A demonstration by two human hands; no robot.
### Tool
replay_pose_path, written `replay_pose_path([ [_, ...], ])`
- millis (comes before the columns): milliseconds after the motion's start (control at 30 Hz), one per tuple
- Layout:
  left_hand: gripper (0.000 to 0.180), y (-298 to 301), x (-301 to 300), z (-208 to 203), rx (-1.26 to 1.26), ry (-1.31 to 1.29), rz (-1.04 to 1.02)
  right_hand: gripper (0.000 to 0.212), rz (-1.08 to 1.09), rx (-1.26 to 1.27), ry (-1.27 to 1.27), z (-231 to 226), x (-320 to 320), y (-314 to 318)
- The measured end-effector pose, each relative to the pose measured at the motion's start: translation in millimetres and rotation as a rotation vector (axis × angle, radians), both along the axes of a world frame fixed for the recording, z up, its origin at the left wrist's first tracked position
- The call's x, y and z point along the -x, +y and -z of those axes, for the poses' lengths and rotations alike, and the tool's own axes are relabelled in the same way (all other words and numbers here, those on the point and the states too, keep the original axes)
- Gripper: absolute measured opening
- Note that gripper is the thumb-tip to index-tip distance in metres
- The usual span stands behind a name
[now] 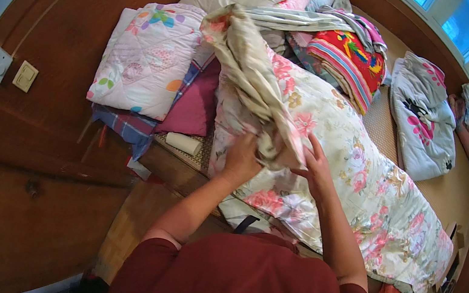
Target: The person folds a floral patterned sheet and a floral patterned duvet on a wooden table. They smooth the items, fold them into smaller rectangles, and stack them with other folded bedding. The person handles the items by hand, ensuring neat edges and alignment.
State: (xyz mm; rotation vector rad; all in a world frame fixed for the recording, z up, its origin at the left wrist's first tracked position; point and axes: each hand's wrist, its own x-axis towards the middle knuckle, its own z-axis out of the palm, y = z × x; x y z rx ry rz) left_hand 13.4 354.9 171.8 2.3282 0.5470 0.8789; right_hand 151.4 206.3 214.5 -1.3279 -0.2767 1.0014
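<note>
A raised, twisted length of cream floral fabric [255,91], possibly part of a quilt cover, rises in front of me. My left hand [243,159] is closed on its lower end, with the fingertips partly hidden in the folds. Beside the fabric's right edge is my right hand [318,171], its fingers apart and the thumb stretched toward the cloth; whether it touches is hard to tell. Under both hands a thick floral quilt [358,178] with pink flowers spreads across the bed to the right.
A folded white quilt [147,59] lies at left on plaid cloth [127,124], near a maroon cushion [193,100] and a pale roll [183,143]. Farther back are a red patterned folded blanket [349,60] and a grey folded quilt [422,124]. Wooden panelling [28,132] stands at left.
</note>
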Motion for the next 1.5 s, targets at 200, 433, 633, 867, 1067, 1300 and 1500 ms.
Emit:
replay_pose_path([
  [200,0.034,-44.5,-4.0,3.1,-0.145,0.39,0.302,0.024,0.138,-0.093,0.072,80.0,1.3,3.6],
  [433,0.038,60.2,1.3,-26.2,0.612,0.191,0.024,0.022,0.092,-0.122,-0.015,101.0,12.0,13.0],
  [633,0.081,115.1,-73.6,-51.4,0.558,-0.294,0.122,0.026,0.016,-0.115,-0.3,93.8,30.2,25.0],
  [867,0.03,185.7,-59.6,-9.6,1.025,-0.497,-0.007,0.027,0.008,-0.097,-0.267,40.8,91.3,58.9],
  [1067,0.031,313.7,13.7,-80.7,1.315,-0.412,0.067,0.036,-0.332,-0.183,-0.271,-17.9,134.1,139.3],
  [1300,0.046,426.1,103.3,-58.0,1.184,-0.277,-0.304,0.046,-0.755,-0.037,-0.652,-10.1,171.3,192.5],
  [1500,0.036,394.7,60.6,-46.5,0.967,-0.161,-0.077,0.044,-0.427,0.439,-0.522,64.3,125.4,136.3],
])
